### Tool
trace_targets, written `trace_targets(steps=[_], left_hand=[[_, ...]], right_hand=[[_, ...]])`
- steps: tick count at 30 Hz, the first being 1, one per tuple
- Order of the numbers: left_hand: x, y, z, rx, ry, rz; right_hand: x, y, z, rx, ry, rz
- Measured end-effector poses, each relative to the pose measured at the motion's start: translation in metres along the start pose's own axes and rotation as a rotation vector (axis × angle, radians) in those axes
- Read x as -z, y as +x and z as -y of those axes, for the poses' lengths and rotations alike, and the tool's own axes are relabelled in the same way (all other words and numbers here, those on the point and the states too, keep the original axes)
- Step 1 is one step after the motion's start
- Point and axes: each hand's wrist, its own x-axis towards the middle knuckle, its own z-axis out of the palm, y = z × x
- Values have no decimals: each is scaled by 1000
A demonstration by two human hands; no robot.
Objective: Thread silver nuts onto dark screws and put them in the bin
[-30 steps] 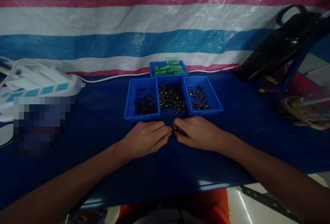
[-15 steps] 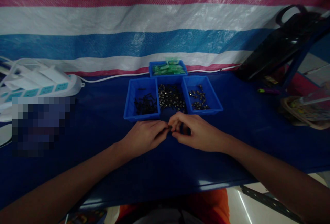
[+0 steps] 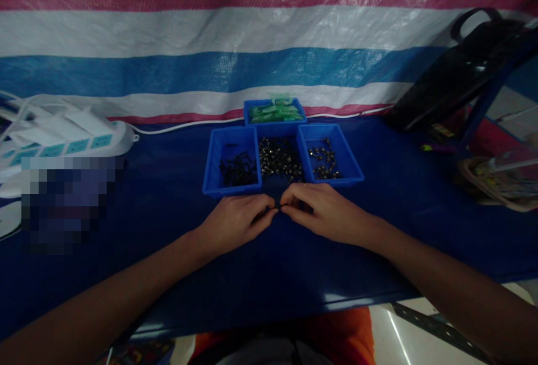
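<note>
Right hand (image 3: 325,211) pinched closer — blue trays (image 3: 232,190) just beyond.

A tiny dark piece (image 3: 278,206) is held between the left hand (image 3: 237,220) and the right hand (image 3: 330,213), over the blue tabletop (image 3: 273,281); it is mostly covered, and its shape cannot be made out.

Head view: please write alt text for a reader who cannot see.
Left hand and right hand nearly meet above a blue table; anything held is too small to identify. Beyond them sit blue bins with small parts, before a striped sheet.
</note>
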Motion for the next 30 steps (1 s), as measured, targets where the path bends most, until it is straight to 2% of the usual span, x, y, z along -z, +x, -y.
trace_targets(steps=[5, 10, 13, 17, 20, 25, 28, 30], left_hand=[[1, -2, -1, -148, 150, -38], [1, -4, -5, -295, 231, -29], [3, -4, -5, -264, 205, -25], [6, -1, -4, -83, 110, 10], [7, 1, -2, -20, 73, 69], [3, 0, -2, -52, 59, 113], [6, -1, -4, -98, 29, 62], [12, -2, -6, -134, 3, -20]], right_hand=[[-1, -1, -6, -25, -66, 102], [-13, -3, -5, -61, 64, 129], [-13, -3, -3, -63, 66, 125], [-6, -3, -1, -56, -2, 80], [-2, -3, 1, -50, -9, 0], [-3, -4, 5, -5, 110, -50], [0, -5, 8, 32, 195, -47], [5, -6, 10, 47, 170, -18]])
